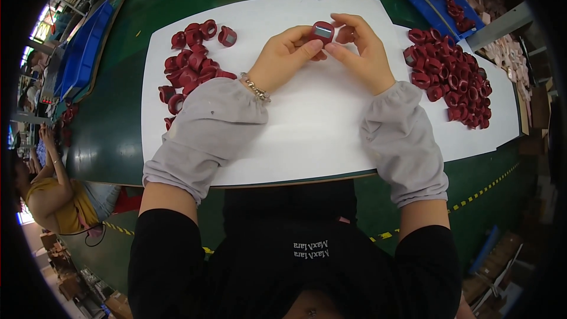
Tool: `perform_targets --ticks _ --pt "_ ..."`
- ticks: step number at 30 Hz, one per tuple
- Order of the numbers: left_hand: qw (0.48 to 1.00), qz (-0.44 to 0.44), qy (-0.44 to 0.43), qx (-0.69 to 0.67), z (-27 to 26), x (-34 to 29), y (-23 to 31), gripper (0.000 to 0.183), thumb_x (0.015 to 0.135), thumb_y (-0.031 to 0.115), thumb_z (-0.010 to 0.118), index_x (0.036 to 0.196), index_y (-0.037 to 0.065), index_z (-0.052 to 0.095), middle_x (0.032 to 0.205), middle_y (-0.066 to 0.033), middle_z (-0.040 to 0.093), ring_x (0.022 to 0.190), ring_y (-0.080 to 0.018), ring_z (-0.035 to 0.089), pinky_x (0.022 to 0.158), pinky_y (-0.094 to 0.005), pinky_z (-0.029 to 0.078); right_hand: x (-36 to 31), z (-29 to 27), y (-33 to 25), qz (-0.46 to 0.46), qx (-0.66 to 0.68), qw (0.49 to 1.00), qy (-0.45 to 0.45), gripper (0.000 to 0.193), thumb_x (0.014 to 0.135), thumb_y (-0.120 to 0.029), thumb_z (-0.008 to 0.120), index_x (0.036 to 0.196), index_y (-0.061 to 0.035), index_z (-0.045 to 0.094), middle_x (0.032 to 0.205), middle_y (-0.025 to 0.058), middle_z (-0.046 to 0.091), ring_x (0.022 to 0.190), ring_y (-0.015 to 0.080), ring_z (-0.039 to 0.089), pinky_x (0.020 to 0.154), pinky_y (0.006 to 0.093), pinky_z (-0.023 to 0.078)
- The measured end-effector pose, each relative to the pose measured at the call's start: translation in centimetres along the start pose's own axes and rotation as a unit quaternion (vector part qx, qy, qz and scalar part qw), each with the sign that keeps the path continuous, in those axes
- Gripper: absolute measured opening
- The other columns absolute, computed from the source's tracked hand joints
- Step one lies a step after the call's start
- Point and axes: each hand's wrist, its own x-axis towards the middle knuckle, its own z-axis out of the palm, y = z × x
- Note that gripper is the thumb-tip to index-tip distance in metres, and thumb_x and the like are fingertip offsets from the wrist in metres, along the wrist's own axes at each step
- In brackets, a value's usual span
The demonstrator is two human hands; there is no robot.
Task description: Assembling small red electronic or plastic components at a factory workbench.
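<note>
A dark red, rounded plastic piece with a shiny grey window [323, 31] is pinched between the thumb and fingers of my left hand [282, 56], above the white sheet. Close on its right is my right hand [367, 53], its fingers curved and spread apart, the thumb tip by the piece; whether it touches is hard to tell. To the left on the sheet lies a loose group of similar dark red ring-like pieces [188, 74], one [227, 36] a little apart. A denser heap of them [452, 80] lies on the right.
White sheets [283, 147] cover much of the green table [106, 147]. A blue bin [440, 9] at the back right holds more red pieces. At the far left are a blue tray [88, 53] and another person in a yellow top [56, 201].
</note>
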Motion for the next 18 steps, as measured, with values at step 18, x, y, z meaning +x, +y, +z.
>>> perform_targets --ticks 18 --pt "0.997 -0.008 -0.075 0.006 -0.38 -0.05 -0.30 0.038 0.094 0.018 0.051 0.127 -0.001 0.048 0.114 -0.0077 0.058 0.100 -0.0150 0.058 0.088 -0.0279 0.047 -0.23 -0.71 -0.06 0.051 0.105 0.985 -0.130 0.043 0.088 -0.014 0.059 0.127 -0.0005 0.048 0.116 0.0089 0.057 0.104 0.0175 0.054 0.093 0.0305 0.042"
